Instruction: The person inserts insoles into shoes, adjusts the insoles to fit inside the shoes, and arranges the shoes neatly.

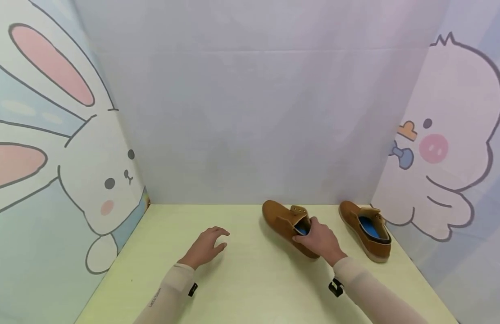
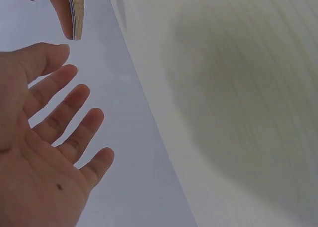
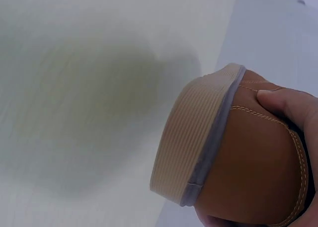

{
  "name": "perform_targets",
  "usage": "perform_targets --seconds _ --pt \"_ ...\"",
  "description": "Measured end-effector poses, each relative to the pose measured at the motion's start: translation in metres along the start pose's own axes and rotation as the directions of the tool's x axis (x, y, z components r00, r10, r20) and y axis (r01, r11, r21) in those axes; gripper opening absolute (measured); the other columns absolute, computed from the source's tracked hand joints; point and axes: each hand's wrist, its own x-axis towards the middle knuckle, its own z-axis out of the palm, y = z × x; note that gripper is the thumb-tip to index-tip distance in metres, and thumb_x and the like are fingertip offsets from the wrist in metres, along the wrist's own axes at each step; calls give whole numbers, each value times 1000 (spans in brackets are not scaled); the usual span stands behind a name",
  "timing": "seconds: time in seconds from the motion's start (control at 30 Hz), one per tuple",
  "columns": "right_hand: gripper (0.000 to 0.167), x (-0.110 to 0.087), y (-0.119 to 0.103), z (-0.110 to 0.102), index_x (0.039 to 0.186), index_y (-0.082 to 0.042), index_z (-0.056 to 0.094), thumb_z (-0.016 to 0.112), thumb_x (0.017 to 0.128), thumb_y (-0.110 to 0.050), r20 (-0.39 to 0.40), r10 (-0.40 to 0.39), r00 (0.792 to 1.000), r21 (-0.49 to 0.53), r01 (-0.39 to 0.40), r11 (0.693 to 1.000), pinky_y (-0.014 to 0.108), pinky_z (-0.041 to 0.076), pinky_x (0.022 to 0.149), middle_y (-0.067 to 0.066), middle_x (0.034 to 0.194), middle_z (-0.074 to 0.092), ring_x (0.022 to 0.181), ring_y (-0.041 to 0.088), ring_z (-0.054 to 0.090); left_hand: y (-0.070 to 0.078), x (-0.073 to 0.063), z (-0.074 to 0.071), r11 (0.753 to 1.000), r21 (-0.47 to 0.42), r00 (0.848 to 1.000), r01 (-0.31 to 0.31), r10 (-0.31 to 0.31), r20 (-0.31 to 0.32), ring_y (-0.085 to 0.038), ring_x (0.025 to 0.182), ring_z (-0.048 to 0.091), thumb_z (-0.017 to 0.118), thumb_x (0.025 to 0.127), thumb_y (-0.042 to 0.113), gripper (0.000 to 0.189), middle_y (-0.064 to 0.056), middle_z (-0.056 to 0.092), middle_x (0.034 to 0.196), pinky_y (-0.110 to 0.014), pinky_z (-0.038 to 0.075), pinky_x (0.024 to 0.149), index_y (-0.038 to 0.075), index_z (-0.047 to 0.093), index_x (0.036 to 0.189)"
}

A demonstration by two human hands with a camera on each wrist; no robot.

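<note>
My right hand [image 1: 322, 240] grips a brown lace-up shoe [image 1: 277, 219] by its open collar near the heel. The blue insole shows inside it, and the toe points to the far left. In the right wrist view the shoe's heel [image 3: 248, 162] has a ribbed tan sole, with my thumb pressed on its side and a gap between sole and table. My left hand [image 1: 205, 246] hovers over the table to the left, fingers spread and relaxed, holding nothing. A matching brown shoe [image 1: 361, 227] stands on the table at the right.
The pale yellow-green tabletop [image 1: 242, 288] meets a grey-white back wall [image 1: 234, 126]. Side panels carry a cartoon rabbit [image 1: 100, 180] on the left and a cartoon chick [image 1: 448, 135] on the right. The second shoe stands close to the right panel.
</note>
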Motion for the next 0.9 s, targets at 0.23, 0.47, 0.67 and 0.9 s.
perform_targets --seconds 0.23,0.47,0.67,0.9 --pt "91 9 42 -27 126 12 46 80 78 -58 -31 119 992 -14 -120 993 51 55 64 29 103 64 83 40 66 1 0 0 1000 6 1000 11 -11 9 -34 122 58 72 96 14 30 -9 63 129 -52 49 100 10 68 126" --pt "95 3 77 -39 127 16 40 76 82 -59 -44 244 969 -60 -246 967 53 55 61 34 101 61 81 44 65 0 1 2 1000 -14 1000 7 -6 31 -34 123 57 71 97 14 29 -9 63 128 -52 48 101 9 68 126" --pt "91 -2 89 -38 122 17 41 76 82 -57 -73 264 962 -79 -270 960 55 53 61 37 102 59 86 50 63 2 0 3 1000 -11 999 16 -16 39 -33 122 57 72 96 13 29 -8 64 128 -52 48 101 10 68 125" --pt "89 -2 98 -34 120 18 39 74 84 -55 -58 322 945 -64 -326 943 56 55 63 36 98 59 81 45 64 6 2 4 999 -26 996 26 -24 81 -34 127 55 70 98 16 29 -8 62 130 -51 47 104 11 68 126"
